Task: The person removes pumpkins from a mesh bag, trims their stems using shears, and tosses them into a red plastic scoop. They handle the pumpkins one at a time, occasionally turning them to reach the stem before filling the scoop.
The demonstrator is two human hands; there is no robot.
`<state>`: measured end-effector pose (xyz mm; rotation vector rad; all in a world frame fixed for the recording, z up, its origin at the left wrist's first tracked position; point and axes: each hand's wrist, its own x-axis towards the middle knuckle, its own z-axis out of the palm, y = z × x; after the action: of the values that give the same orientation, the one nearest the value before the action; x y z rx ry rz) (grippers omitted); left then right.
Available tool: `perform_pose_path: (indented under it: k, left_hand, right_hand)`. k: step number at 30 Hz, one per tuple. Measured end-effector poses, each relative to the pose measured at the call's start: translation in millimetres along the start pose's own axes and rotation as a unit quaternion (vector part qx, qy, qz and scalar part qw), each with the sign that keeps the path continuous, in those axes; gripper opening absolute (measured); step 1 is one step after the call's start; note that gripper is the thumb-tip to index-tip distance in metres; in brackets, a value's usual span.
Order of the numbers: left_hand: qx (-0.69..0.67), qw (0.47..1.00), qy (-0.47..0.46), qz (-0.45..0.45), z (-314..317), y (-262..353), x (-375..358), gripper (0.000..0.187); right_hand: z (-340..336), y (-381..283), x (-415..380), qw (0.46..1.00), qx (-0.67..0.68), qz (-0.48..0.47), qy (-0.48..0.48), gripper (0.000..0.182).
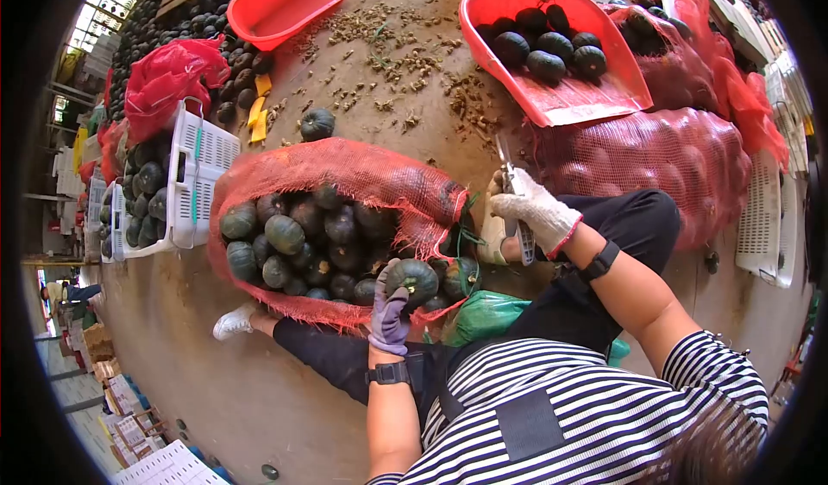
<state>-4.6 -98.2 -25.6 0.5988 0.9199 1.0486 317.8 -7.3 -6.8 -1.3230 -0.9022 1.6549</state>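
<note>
My left hand point(391, 311), in a grey-purple glove, grips a dark green kabocha squash point(414, 281) at the near right end of a torn red mesh sack point(345, 161). Many more squashes point(285, 235) show through the sack's long opening. My right hand point(536, 209), in a white glove, is closed around a pair of pruning shears point(524, 242). The metal tip points up and away from me, and the handles stick out below the palm. Whether the blades are apart is hard to make out.
A red scoop point(604, 92) with several squashes stands at the upper right, beside full mesh sacks point(647, 161). Another red scoop point(276, 6) lies upper left. White crates point(203, 170) of squashes are at left. Cut stems point(414, 62) litter the floor. A green bag point(487, 317) lies between my legs.
</note>
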Motion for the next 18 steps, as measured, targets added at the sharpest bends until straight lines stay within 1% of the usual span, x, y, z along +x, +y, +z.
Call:
perform_pose_path:
  k: [2,3,4,6,7,8,10,11,13,14,15,16,17,18]
  left_hand:
    - [-0.01,0.999,0.019,-0.028,9.4,1.4,-1.4,0.053]
    - [0.01,1.0,0.013,-0.023,15.3,-0.8,-0.5,0.055]
    - [-0.022,0.999,0.018,-0.041,22.3,-2.0,-0.7,0.054]
    - [-0.087,0.993,0.026,-0.079,40.5,-3.2,1.3,0.053]
    - [-0.061,0.998,0.017,-0.031,47.2,-10.0,6.6,0.052]
    - [-0.062,0.998,-0.002,-0.033,53.0,-7.9,8.9,0.051]
    - [-0.063,0.997,-0.036,-0.036,71.6,5.4,10.4,0.049]
    - [-0.088,0.994,-0.026,-0.054,70.7,2.9,12.3,0.051]
    - [-0.134,0.987,-0.002,-0.089,65.4,-1.9,16.3,0.055]
    - [-0.235,0.959,-0.078,-0.138,62.2,-1.5,17.2,0.057]
    - [-0.332,0.913,-0.152,-0.184,59.5,0.9,18.0,0.059]
    - [-0.421,0.85,-0.221,-0.226,56.4,2.9,18.2,0.061]
    - [-0.456,0.819,-0.275,-0.212,55.9,-2.2,21.0,0.066]
    - [-0.46,0.826,-0.252,-0.204,55.2,-1.6,19.9,0.066]
  right_hand:
    - [20.5,-23.2,-19.9,0.999,0.032,0.036,-0.004,0.036]
    - [18.2,-20.5,-20.9,0.998,-0.027,0.006,-0.057,0.036]
    - [19.3,-18.1,-22.5,0.993,-0.005,0.063,-0.101,0.039]
    - [27.5,-16.3,-28.4,0.988,-0.086,0.064,-0.106,0.043]
    - [31.5,-8.8,-21.9,0.979,-0.151,0.017,-0.138,0.05]
    - [31.7,-6.8,-31.9,0.983,-0.094,0.054,-0.149,0.055]
    - [36.3,-0.7,-35.1,0.979,-0.023,0.062,-0.191,0.055]
    - [35.3,-0.9,-35.6,0.977,-0.04,0.052,-0.204,0.05]
    - [36.4,-10.9,-41.2,0.967,0.031,0.089,-0.236,0.049]
    - [37.6,-13.9,-42.5,0.959,0.067,0.106,-0.252,0.048]
    - [38.3,-10.4,-41.5,0.949,0.133,0.11,-0.262,0.049]
    - [37.4,-9.1,-39.5,0.95,0.138,0.101,-0.26,0.05]
    - [36.1,-8.5,-37.3,0.951,0.143,0.093,-0.257,0.05]
    - [35.5,-8.0,-35.8,0.952,0.148,0.085,-0.254,0.051]
